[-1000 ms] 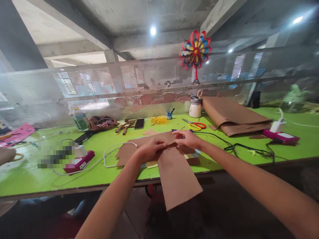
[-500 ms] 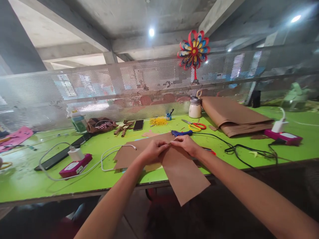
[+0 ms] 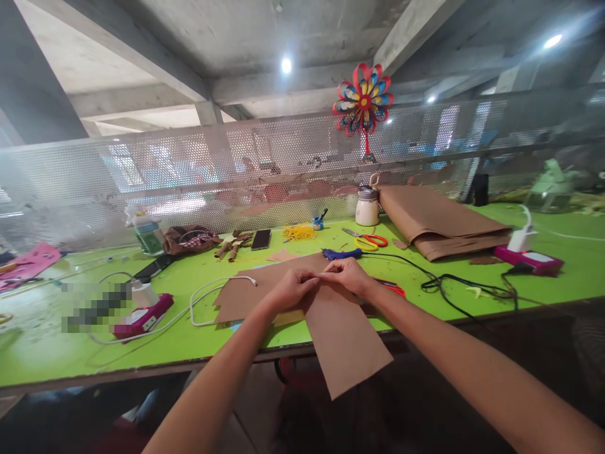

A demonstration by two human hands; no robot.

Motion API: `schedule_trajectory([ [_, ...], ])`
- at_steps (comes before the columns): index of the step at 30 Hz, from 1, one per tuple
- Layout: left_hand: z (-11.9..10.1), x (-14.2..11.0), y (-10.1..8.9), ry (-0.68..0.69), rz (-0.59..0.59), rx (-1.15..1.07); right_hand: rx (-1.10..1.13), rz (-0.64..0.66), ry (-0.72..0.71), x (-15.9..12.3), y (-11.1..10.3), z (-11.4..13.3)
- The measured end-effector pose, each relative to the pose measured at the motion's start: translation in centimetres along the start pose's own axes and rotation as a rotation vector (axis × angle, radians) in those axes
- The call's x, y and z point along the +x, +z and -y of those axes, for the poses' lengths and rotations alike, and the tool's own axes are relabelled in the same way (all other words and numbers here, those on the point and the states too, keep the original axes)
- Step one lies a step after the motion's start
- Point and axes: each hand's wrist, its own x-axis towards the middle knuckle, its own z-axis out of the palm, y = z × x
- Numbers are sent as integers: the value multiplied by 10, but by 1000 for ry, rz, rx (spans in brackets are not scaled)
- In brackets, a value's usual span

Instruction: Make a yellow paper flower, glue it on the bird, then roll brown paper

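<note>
A strip of brown paper [image 3: 345, 343] hangs over the table's front edge, its far end pinched between my two hands. My left hand [image 3: 295, 287] is closed on the far left corner, thumb and fingers together. Close beside it, my right hand [image 3: 347, 275] pinches the same far edge with the fingertips. Under my hands lies a larger brown sheet [image 3: 255, 290] on the green table. A blue glue gun [image 3: 343, 254] rests just beyond my right hand, and scissors with red handles [image 3: 392, 287] are partly hidden behind my right wrist.
Red-and-yellow-handled scissors [image 3: 368, 241], a black phone [image 3: 261, 239] and a white jar [image 3: 367, 208] stand farther back. Folded brown paper [image 3: 444, 217] lies at right. Purple power blocks [image 3: 146, 318] with cables sit on both sides. A paper flower [image 3: 363, 101] rises behind.
The near end of the brown paper strip has shifted slightly left and down. Both hands keep their pinch at the far end; the view has moved a little.
</note>
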Motion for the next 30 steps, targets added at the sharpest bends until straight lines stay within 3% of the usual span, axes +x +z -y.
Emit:
schedule_trajectory([
  [10, 5, -3, -6, -75, 36, -33, 124, -74, 59, 4, -2, -5],
  [19, 2, -7, -11, -125, 86, -79, 200, 8, 111, 6, -4, -12],
  [24, 8, -2, -15, -137, 16, -7, 258, 52, 162, 7, -5, -14],
  [30, 9, -3, -23, -134, 52, -63, 320, 8, 159, 10, -4, -12],
])
